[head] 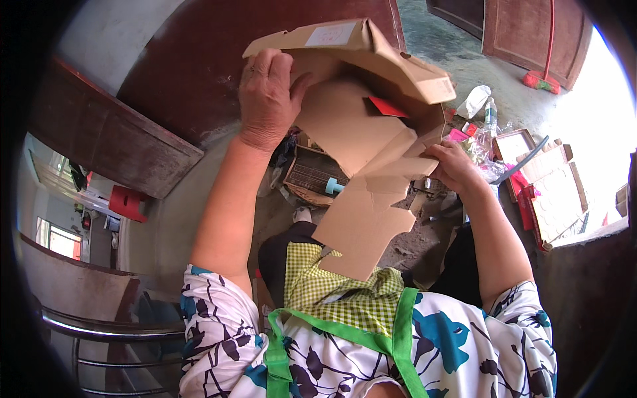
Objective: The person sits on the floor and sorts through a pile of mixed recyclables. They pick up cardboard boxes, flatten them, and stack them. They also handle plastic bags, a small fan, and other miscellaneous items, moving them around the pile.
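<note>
A brown cardboard box [368, 134], partly unfolded, is held up before me, with a cut flap hanging towards my lap. My left hand [271, 94] grips its upper left edge, with the thumb on the inner side. My right hand [450, 161] pinches the lower right edge of the cardboard. A white label with writing [330, 35] is stuck on the box's far wall. Inside the box shows a small red piece [388, 106]. Below the cardboard, a light blue plastic object [334, 186] lies by a dark printed box [316, 169] on the floor.
At the right are a clear plastic bottle [490, 114], crumpled plastic wrappings, a grey tube [525, 159] and opened flat boxes [557, 189]. A red broom [542, 82] leans farther back. A red stool [128, 203] stands at the left, and a metal railing [114, 333] is at the lower left.
</note>
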Available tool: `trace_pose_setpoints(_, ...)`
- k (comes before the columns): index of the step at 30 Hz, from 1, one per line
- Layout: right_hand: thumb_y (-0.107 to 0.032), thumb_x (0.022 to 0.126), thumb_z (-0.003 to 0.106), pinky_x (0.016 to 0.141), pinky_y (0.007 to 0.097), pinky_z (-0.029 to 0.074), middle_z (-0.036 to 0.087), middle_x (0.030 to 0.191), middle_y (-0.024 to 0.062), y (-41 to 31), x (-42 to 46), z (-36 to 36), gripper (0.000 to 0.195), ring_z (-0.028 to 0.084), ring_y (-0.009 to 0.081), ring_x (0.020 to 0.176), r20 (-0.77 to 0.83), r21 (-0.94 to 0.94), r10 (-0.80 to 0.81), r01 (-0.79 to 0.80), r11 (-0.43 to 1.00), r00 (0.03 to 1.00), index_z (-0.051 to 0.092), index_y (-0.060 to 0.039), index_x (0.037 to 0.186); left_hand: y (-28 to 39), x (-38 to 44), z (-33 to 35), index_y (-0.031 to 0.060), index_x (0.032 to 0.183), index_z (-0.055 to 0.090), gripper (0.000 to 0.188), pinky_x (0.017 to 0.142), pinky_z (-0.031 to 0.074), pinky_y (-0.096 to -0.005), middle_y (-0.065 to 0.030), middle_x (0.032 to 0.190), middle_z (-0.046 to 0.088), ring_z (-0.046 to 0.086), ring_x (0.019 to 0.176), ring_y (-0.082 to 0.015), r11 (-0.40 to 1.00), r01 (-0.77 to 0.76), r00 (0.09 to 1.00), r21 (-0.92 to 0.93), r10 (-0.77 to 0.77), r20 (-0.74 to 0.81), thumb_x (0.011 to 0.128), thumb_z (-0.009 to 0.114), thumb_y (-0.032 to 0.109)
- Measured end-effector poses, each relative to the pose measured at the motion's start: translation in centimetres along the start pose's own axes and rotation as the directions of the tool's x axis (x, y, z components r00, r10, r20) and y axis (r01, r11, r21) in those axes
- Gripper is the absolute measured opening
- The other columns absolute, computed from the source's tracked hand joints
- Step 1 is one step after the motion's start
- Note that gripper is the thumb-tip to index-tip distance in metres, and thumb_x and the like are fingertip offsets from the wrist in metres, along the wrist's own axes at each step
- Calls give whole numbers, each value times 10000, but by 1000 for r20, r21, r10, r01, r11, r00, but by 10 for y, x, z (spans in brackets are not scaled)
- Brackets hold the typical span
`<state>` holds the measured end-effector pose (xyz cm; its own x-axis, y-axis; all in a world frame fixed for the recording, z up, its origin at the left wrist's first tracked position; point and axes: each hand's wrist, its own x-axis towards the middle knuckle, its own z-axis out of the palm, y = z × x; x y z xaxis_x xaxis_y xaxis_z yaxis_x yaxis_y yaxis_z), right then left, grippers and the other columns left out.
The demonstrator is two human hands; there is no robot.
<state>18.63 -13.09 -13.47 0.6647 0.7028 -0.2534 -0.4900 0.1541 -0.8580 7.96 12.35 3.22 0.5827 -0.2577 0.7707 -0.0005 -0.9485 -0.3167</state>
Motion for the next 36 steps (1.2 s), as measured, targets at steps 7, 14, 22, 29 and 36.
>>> trace_pose_setpoints(7, -105, 862, 448, 729, 297, 490, 519, 935, 145, 28, 16, -36, 189, 588, 226, 825, 148, -678, -281, 304, 670, 948, 524, 50, 939, 5, 25, 13, 96, 1144, 478, 516, 766, 447, -365, -110, 1034, 557, 551, 921, -295, 968, -248, 967, -44, 244, -78, 664, 662, 55)
trace_pose_setpoints(14, -153, 865, 476, 659, 291, 482, 574, 849, 64, 10, 0, -50, 219, 575, 160, 736, -125, -383, -132, 75, 921, 983, 546, 18, 982, -82, -18, -5, -50, 1134, 483, 383, 781, 476, -405, -149, 1060, 571, 588, 903, -264, -104, 558, 203, -823, -945, 257, 818, 599, 132)
trace_pose_setpoints(22, -174, 825, 503, 647, 292, 464, 612, 841, 88, 10, 17, -67, 337, 580, 151, 754, -168, -535, -148, 36, 844, 975, 506, 22, 1100, -118, -111, -35, 80, 1008, 518, 179, 447, 327, -279, -53, 874, 591, 540, 679, -165, -374, 546, -39, -750, -905, 423, 853, 546, 165)
trace_pose_setpoints(29, -226, 715, 688, 999, 373, 314, 356, 1303, 227, 33, 29, -64, 760, 357, 344, 1210, -139, -973, -451, -38, 226, 882, 279, -8, 1317, -87, -122, -35, 81, 1007, 541, 205, 463, 340, -264, -42, 883, 592, 542, 677, -157, -475, 565, -6, -675, -820, 572, 826, 574, 170)
trace_pose_setpoints(36, -396, 628, 746, 1023, 407, 286, 271, 1359, 228, 20, 24, -28, 939, 278, 357, 1260, 68, -966, -588, 200, 163, 806, 254, -27, 1337, -71, -110, -19, 63, 1028, 543, 244, 460, 365, -268, -52, 877, 593, 554, 659, -159, -473, 589, 235, -655, -675, 699, 811, 581, 168)
